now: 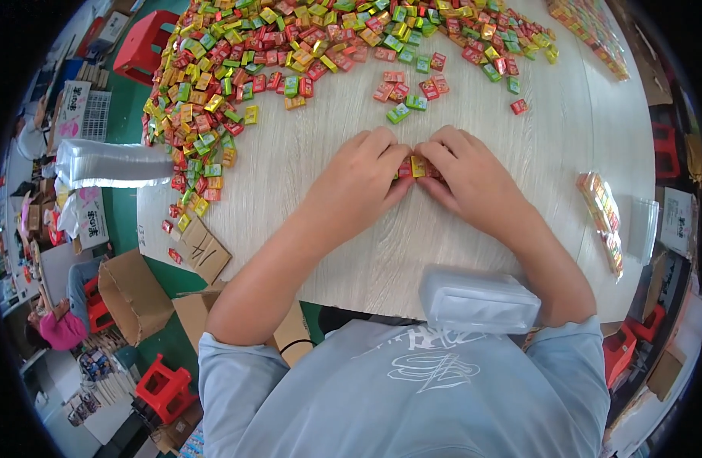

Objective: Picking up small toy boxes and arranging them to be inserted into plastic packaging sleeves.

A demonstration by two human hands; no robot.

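Between my two hands, over the middle of the table, is a short row of small red and yellow wrapped boxes [418, 166]. My left hand [360, 177] is closed on the left end of this row, thumb and fingers pinched together. From the other side my right hand [470, 177] grips the right end, its fingers covering part of the boxes. A few loose red and green boxes [397, 114] lie just beyond my fingertips. Farther off spreads a large heap of the same small boxes [290, 46] in red, green, yellow and orange.
By my right forearm, a stack of clear plastic packaging [481, 299] sits at the near table edge. Another clear stack [114, 163] juts past the left edge. Clear-wrapped packs of boxes [601, 221] lie at right. A cardboard piece [204, 250] rests at near left; red stools [165, 388] stand on the floor.
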